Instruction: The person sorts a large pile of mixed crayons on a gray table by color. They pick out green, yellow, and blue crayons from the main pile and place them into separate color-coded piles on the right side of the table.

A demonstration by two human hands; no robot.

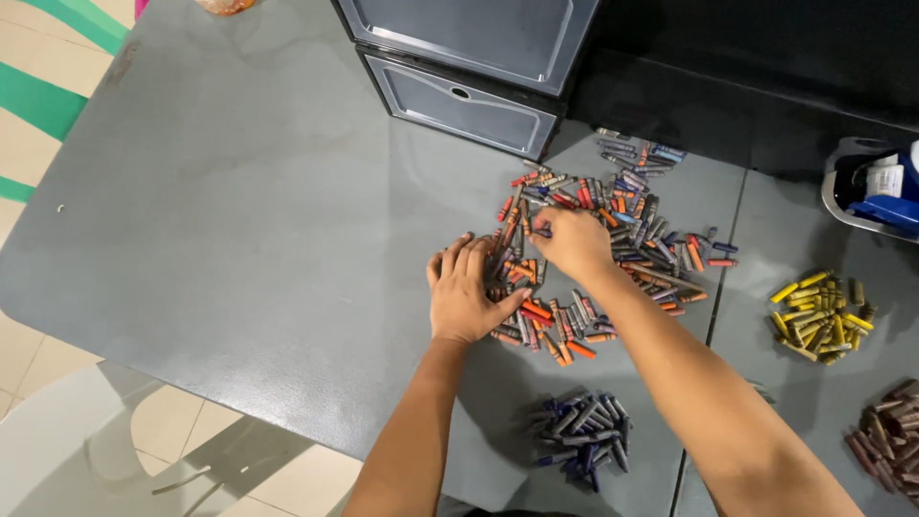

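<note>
Mixed crayons are lying in a loose heap mid-table on the grey table, which is standing over a tiled floor. The left hand is resting flat, fingers spread, on the heap's left edge. The right hand is pinching a crayon inside the heap. 2 grey drawers are sitting closed behind. A purple pile, a yellow pile and a brown pile are lying apart. A tray is holding blue things.

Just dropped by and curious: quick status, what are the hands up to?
Left hand flat on mixed crayon pile. Right hand pinching one crayon there. Sorted yellow pile and purple pile lie apart. Nothing blocking.
</note>
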